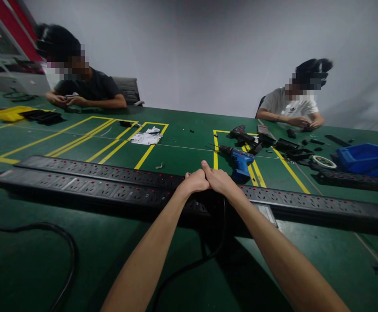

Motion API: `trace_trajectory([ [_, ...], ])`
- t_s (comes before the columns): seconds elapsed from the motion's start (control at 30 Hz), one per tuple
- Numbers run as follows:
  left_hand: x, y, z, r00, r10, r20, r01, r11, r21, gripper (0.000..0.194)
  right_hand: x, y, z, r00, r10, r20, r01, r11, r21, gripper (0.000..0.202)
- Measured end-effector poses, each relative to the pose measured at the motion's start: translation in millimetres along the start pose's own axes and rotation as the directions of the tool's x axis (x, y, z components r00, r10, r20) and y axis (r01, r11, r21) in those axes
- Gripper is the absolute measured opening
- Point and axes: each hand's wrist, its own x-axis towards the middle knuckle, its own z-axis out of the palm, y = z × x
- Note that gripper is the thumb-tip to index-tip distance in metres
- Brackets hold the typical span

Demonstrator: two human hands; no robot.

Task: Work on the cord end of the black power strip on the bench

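Observation:
Two long black power strips with rows of sockets and small red parts lie across the table before me: a nearer power strip point(111, 187) and a farther power strip point(305, 199). My left hand point(195, 181) and my right hand point(220, 179) meet over the right part of the nearer strip. Both have curled fingers, and the right thumb points up. Whatever they grip is hidden behind the knuckles. A black cable point(224, 234) hangs below my right hand and runs towards me across the table.
Beyond the strips lies a blue cordless drill point(240, 162), with black parts and a blue bin point(367, 160) to the right. White crumpled paper point(147, 136) and a yellow tray point(11, 113) are at left. Two people sit opposite. Another black cable point(68, 242) curves at front left.

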Motion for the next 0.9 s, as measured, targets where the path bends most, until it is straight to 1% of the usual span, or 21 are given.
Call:
trace_trajectory([
  [0.1, -2.7, 3.2, -1.7, 1.0, 0.006, 0.0, -0.006, 1.0, 0.002, 0.04, -3.6, 0.1, 0.9, 0.998, 0.035, -0.044, -0.034, 0.999, 0.031, 0.098],
  [0.17, -6.2, 6.2, -2.4, 1.0, 0.019, -0.006, -0.019, 1.0, -0.001, 0.042, -7.1, 0.1, 0.2, 0.998, 0.046, -0.052, -0.044, 0.998, 0.039, 0.101],
  [0.23, -10.4, 9.1, -2.1, 1.0, 0.02, -0.022, -0.02, 1.0, 0.002, 0.041, -10.4, 0.3, -0.9, 0.998, 0.036, -0.057, -0.033, 0.998, 0.045, 0.099],
  [0.33, -16.7, 12.0, 0.3, 0.998, -0.013, -0.055, 0.014, 1.0, 0.018, 0.037, -13.5, 2.5, -1.5, 0.996, 0.009, -0.09, -0.002, 0.997, 0.077, 0.096],
  [0.43, -21.1, 12.8, 3.6, 0.998, -0.027, -0.059, 0.028, 0.999, 0.018, 0.034, -13.5, 7.6, -0.1, 0.989, -0.005, -0.147, 0.03, 0.985, 0.167, 0.091],
  [0.5, -23.2, 12.9, 6.0, 0.998, -0.017, -0.06, 0.017, 1.0, 0.001, 0.034, -12.2, 12.0, 2.1, 0.981, -0.024, -0.193, 0.075, 0.963, 0.258, 0.087],
  [0.6, -26.4, 13.3, 9.9, 0.996, 0.001, -0.09, -0.002, 1.0, -0.018, 0.034, -11.2, 18.8, 5.6, 0.97, -0.058, -0.236, 0.158, 0.887, 0.433, 0.083],
  [0.73, -30.9, 13.0, 14.6, 0.99, 0.03, -0.136, -0.036, 0.999, -0.039, 0.032, -21.4, 30.7, 3.2, 0.942, -0.09, -0.322, 0.289, 0.704, 0.649, 0.074],
  [0.8, -32.4, 11.6, 15.8, 0.988, 0.061, -0.14, -0.072, 0.995, -0.074, 0.03, -31.8, 40.8, -1.8, 0.923, -0.092, -0.373, 0.344, 0.628, 0.698, 0.069],
  [0.83, -33.0, 10.6, 16.2, 0.987, 0.077, -0.141, -0.091, 0.992, -0.092, 0.029, -37.3, 47.1, -4.5, 0.915, -0.091, -0.394, 0.365, 0.606, 0.707, 0.067],
  [0.9, -33.9, 8.6, 16.5, 0.984, 0.101, -0.149, -0.119, 0.986, -0.114, 0.029, -46.5, 61.2, -8.3, 0.895, -0.062, -0.442, 0.389, 0.595, 0.703, 0.067],
])
